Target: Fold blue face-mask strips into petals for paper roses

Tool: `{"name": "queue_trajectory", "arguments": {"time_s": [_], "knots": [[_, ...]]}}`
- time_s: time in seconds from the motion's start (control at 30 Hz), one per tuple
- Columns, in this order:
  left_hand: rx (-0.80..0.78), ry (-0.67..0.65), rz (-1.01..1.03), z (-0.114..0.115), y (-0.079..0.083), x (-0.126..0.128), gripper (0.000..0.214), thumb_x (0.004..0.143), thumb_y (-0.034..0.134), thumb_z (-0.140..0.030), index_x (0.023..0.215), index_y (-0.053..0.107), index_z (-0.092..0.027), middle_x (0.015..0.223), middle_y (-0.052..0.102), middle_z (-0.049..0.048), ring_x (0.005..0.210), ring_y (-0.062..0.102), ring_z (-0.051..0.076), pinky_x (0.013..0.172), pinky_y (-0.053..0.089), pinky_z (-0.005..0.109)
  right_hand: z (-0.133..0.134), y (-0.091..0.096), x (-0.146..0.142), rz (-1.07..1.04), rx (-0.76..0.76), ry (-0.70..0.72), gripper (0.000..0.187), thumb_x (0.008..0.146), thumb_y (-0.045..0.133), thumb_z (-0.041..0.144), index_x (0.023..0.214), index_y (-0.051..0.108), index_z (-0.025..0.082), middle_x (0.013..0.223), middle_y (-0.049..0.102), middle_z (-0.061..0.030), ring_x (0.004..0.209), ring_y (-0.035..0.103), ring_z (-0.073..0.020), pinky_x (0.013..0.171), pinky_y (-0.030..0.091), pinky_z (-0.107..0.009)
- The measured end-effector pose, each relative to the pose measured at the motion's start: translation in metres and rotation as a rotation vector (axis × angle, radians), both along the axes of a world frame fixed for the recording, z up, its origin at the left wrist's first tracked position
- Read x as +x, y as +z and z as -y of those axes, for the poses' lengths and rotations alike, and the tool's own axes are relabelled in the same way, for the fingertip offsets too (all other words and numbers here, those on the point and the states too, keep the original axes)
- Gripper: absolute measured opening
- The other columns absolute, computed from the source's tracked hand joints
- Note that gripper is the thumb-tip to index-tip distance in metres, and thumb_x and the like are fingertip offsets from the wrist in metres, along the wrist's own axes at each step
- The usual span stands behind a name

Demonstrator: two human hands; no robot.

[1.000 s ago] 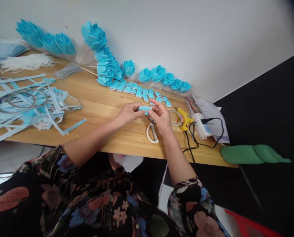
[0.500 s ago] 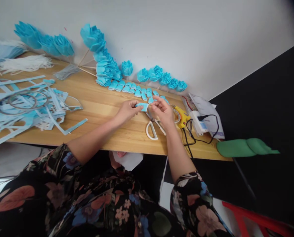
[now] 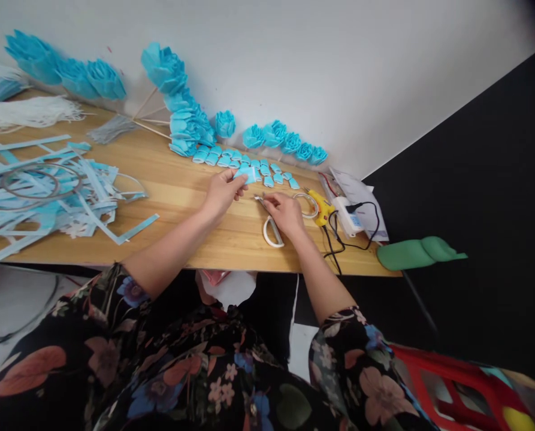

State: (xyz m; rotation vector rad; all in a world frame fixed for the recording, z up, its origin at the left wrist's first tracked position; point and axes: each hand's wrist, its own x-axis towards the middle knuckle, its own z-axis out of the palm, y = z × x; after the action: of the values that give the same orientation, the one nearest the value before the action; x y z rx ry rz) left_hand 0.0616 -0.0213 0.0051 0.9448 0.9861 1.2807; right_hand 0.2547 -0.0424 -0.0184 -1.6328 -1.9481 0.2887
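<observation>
Our right hand point(image 3: 285, 212), half-curled, has moved to the scissors point(image 3: 276, 231) mid-frame, its grip unclear, leaving the blue piece point(image 3: 246, 174) pinched in our left hand point(image 3: 222, 193) alone.

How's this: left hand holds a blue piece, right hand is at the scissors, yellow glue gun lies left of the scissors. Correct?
Not quite. The glue gun lies to the right of the scissors, as the head view shows. The rest stands: left hand holds a blue piece, right hand is at the scissors.
</observation>
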Motion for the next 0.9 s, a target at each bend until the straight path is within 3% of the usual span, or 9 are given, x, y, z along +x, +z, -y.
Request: {"name": "queue_trajectory", "arguments": {"time_s": [0.17,0.3,0.5,0.67,0.9], "knots": [[-0.015,-0.019,0.004,0.003,0.003,0.001,0.02,0.088,0.06,-0.01,0.069,0.057,-0.014,0.058,0.06,-0.0028,0.047,0.048,0.005,0.046,0.034,0.016,-0.006,-0.007,-0.008,0.064,0.031,-0.074,0.017,0.09,0.059,0.026,0.095,0.075,0.021,0.094,0.078,-0.0069,0.087,0.071,-0.0239,0.081,0.052,-0.036],[-0.003,-0.036,0.012,0.005,0.003,0.001,0.021,0.088,0.061,-0.011,0.067,0.057,-0.015,0.058,0.06,-0.0027,0.048,0.049,0.005,0.046,0.035,0.016,-0.011,-0.017,-0.002,-0.143,-0.014,-0.154,0.018,0.092,0.052,0.029,0.09,0.068,0.021,0.085,0.077,-0.0046,0.076,0.07,-0.021,0.075,0.053,-0.034],[-0.028,-0.076,-0.001,0.006,0.003,0.002,0.02,0.088,0.061,-0.013,0.069,0.057,-0.015,0.058,0.06,-0.0031,0.047,0.048,0.005,0.046,0.034,0.016,-0.01,-0.02,-0.002,-0.34,0.004,-0.139,0.018,0.092,0.05,0.035,0.088,0.061,0.022,0.081,0.074,-0.0022,0.065,0.064,-0.016,0.068,0.051,-0.029],[-0.075,-0.183,-0.07,0.009,0.004,0.002,0.023,0.088,0.06,-0.011,0.066,0.057,-0.015,0.055,0.06,-0.0022,0.045,0.048,0.006,0.045,0.034,0.018,0.001,-0.01,-0.007,-0.458,0.214,-0.152,0.023,0.095,0.05,0.041,0.095,0.062,0.021,0.09,0.074,-0.0039,0.082,0.067,-0.0166,0.075,0.052,-0.028],[-0.107,-0.237,-0.128,0.011,0.006,0.003,0.023,0.088,0.062,-0.011,0.065,0.06,-0.015,0.053,0.058,-0.0023,0.044,0.047,0.005,0.046,0.034,0.018,0.017,0.008,-0.011,-0.218,0.439,-0.08,0.024,0.1,0.048,0.04,0.098,0.065,0.024,0.094,0.073,-0.0046,0.084,0.066,-0.0179,0.077,0.053,-0.033]]}}
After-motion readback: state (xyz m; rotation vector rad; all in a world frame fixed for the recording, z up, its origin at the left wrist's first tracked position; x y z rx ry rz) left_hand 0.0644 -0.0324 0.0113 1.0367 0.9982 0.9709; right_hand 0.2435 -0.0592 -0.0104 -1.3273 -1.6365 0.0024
